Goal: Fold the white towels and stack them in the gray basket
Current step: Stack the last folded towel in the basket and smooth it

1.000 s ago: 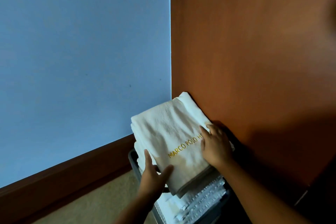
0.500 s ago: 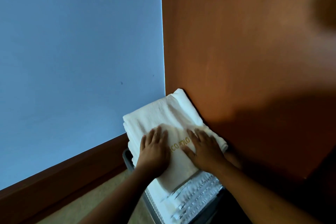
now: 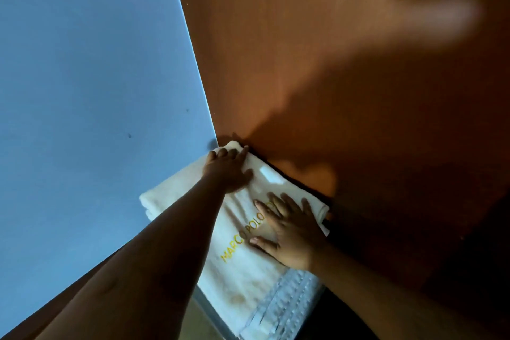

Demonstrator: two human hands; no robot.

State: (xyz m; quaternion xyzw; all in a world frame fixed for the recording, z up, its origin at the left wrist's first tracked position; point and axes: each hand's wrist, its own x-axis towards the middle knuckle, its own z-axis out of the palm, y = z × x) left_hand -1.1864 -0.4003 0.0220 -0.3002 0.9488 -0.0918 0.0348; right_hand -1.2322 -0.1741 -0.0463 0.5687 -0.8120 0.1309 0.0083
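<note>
Head view: folded white towel [image 3: 237,273] lies on top of a stack of towels [image 3: 147,203], whose layered edges show at the left side. The stack sits in the gray basket [image 3: 209,313], of which only a strip of rim shows at the near left, below the forearm. The basket stands in the corner where a blue wall [image 3: 82,77] meets a brown wood panel [image 3: 345,58], and the towel's right edge runs close along the panel.

The left grip [image 3: 226,170] is fully open, palm down, fingers straight and slightly spread. It presses on the far end of the top towel, with the fingertips at the far edge, right by the corner. It has hold of nothing.

The right grip [image 3: 294,232] is also fully open and flat, fingers fanned wide. It presses on the middle of the towel toward its right side and closes on nothing. It lies across gold lettering [image 3: 238,243] that reads MARCO POLO, with anything further hidden under the palm.

A woven band [image 3: 285,298] crosses the towel's near end. A bright pale patch [image 3: 271,176] lies on the cloth between the two grips; what it is cannot be told.
</note>
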